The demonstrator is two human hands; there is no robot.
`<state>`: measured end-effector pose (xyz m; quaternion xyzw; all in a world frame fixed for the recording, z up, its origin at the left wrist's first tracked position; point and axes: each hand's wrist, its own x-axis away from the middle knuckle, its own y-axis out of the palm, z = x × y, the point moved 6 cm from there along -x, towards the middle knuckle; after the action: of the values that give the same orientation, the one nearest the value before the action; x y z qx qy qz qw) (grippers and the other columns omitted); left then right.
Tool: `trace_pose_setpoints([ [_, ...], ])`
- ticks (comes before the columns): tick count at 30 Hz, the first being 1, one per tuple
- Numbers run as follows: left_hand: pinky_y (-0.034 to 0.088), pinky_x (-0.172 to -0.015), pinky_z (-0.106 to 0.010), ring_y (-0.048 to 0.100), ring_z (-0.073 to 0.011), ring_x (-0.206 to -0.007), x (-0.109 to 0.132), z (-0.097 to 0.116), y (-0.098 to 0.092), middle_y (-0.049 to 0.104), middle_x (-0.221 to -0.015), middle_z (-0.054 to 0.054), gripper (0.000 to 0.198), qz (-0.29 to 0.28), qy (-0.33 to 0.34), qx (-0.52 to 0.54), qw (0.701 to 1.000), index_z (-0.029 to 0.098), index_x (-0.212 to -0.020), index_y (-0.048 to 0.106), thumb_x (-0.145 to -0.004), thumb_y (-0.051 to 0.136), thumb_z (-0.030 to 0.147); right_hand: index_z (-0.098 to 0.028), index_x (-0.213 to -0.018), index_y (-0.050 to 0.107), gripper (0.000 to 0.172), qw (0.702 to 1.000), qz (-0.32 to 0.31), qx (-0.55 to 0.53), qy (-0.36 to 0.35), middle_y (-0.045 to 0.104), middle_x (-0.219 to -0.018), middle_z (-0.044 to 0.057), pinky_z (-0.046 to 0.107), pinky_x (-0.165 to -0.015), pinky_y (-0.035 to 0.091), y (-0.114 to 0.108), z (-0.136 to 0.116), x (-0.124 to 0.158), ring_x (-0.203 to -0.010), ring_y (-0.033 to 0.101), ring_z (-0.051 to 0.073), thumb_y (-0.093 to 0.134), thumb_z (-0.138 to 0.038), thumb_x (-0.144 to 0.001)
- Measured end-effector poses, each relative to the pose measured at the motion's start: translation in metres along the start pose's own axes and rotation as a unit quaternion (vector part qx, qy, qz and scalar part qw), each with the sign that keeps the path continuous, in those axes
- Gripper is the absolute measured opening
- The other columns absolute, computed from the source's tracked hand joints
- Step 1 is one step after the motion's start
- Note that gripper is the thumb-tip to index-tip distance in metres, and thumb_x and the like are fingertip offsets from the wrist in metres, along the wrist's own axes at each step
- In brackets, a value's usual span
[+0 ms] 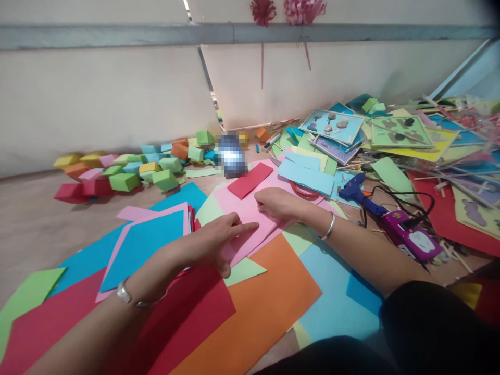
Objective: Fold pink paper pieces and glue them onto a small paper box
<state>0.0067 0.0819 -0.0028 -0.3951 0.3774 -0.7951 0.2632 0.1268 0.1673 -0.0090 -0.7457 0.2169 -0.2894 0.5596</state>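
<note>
In the head view, pink paper [244, 240] lies on a pile of coloured sheets, with one edge that looks folded over. My left hand [219, 237] rests at its left side, index finger stretched across the pink surface and thumb apart. Curled into a fist, my right hand [273, 203] presses on the pink paper farther up. Whatever its fingers may hold is hidden. Just beyond that fist is a small red paper strip [250, 180]. Light blue paper pieces [307, 174] lie to its right, above an orange-red scissors handle [304, 191].
Large orange [281, 281] and red sheets [187, 312] spread in front of me. Stacked blue sheets [146, 250] lie left, with paper cubes [125, 181] behind. At right are a purple-and-blue glue gun [363, 200], its cable and framed pebble pictures [332, 125]. A wall stands behind.
</note>
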Motion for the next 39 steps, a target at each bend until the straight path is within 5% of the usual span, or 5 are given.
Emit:
trace_pose_setpoints([
  [4,0.042,-0.073,-0.027,0.052,-0.0227,-0.091,0.0,0.005,-0.007,0.052,-0.104,-0.005,0.088,-0.022,0.017,-0.006,1.0,0.029,-0.141,0.043,-0.062,0.08,0.042,-0.013,-0.09,0.061,0.011,1.0,-0.002,-0.011,0.0,0.069,-0.097,0.011,0.027,-0.058,0.03,-0.002,0.0,0.001,-0.081,0.06,0.019,0.051,-0.017,-0.09],
  [8,0.039,-0.066,-0.025,0.054,-0.0168,-0.078,-0.007,0.012,-0.01,0.057,-0.089,-0.003,0.019,0.029,0.05,0.004,0.998,0.021,-0.099,0.062,-0.091,0.051,0.034,-0.012,-0.088,0.061,0.011,1.0,-0.011,-0.02,0.006,0.069,-0.092,0.011,0.027,-0.058,0.031,-0.002,-0.002,0.001,-0.076,0.059,0.018,0.051,-0.014,-0.089],
  [11,0.037,-0.065,-0.026,0.054,-0.0155,-0.075,-0.014,0.023,0.0,0.058,-0.081,-0.003,0.027,0.061,0.109,-0.055,0.991,0.019,-0.08,0.06,-0.095,0.038,0.022,-0.011,-0.088,0.061,0.009,1.0,-0.013,-0.025,0.009,0.069,-0.091,0.012,0.027,-0.059,0.032,-0.002,-0.002,0.001,-0.076,0.059,0.018,0.053,-0.014,-0.089],
  [22,0.022,-0.052,-0.03,0.047,-0.017,-0.063,-0.02,0.029,0.028,0.054,-0.069,0.0,0.028,0.165,0.166,-0.267,0.935,0.024,-0.109,0.057,-0.101,0.031,0.025,-0.012,-0.09,0.06,0.007,0.999,-0.011,-0.05,0.006,0.069,-0.095,0.012,0.025,-0.059,0.032,-0.004,-0.001,0.003,-0.079,0.06,0.018,0.054,-0.015,-0.091],
  [39,0.033,-0.056,-0.031,0.065,-0.0262,-0.069,-0.046,0.046,0.007,0.072,-0.079,-0.008,0.05,0.02,0.045,-0.219,0.974,0.029,-0.146,0.04,-0.098,0.024,0.03,-0.011,-0.087,0.062,0.004,0.998,-0.016,-0.064,0.019,0.069,-0.086,0.01,0.025,-0.056,0.031,-0.005,-0.003,0.008,-0.068,0.055,0.015,0.06,-0.011,-0.083],
])
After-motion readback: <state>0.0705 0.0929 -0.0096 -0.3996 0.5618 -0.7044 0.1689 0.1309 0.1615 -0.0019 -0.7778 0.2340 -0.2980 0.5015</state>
